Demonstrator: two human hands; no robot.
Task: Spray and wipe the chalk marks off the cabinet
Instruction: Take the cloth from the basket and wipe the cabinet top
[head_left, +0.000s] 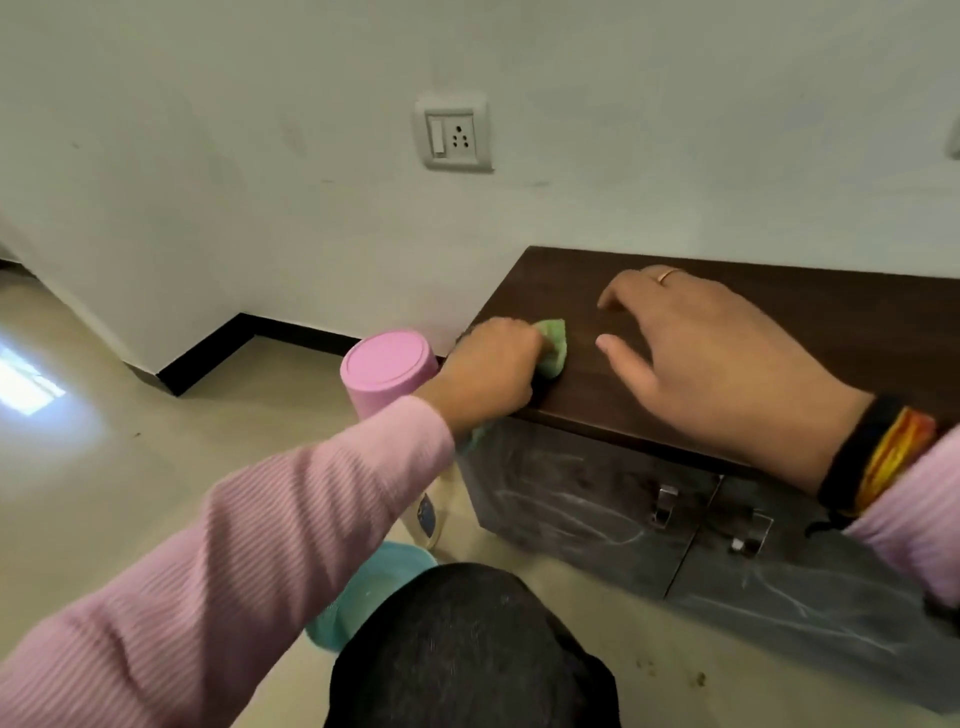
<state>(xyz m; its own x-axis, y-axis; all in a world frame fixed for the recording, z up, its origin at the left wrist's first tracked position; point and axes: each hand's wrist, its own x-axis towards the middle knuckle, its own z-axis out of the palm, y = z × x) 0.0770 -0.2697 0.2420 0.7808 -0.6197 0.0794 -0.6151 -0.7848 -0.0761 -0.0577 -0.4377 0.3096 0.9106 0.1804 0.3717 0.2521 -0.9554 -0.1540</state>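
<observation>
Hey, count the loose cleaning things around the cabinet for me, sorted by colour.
Green: 1, the cloth gripped in the left hand
Pink: 1, the bottle cap
Teal: 1, the tub
Total: 3

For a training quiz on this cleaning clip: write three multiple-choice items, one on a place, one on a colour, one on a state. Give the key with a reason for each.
1. Where does the right hand rest?
A. On the cabinet top
B. On the floor
C. On the wall socket

2. What colour is the cloth that the left hand grips?
A. Red
B. Green
C. Black

3. In what state are the cabinet doors?
A. Wiped clean
B. Standing open
C. Closed, with chalk marks on them

Key: 1 A, the fingers lie spread on the dark wooden cabinet top. 2 B, green fabric shows past the curled fingers. 3 C, white scribbles cover both closed door fronts.
</observation>
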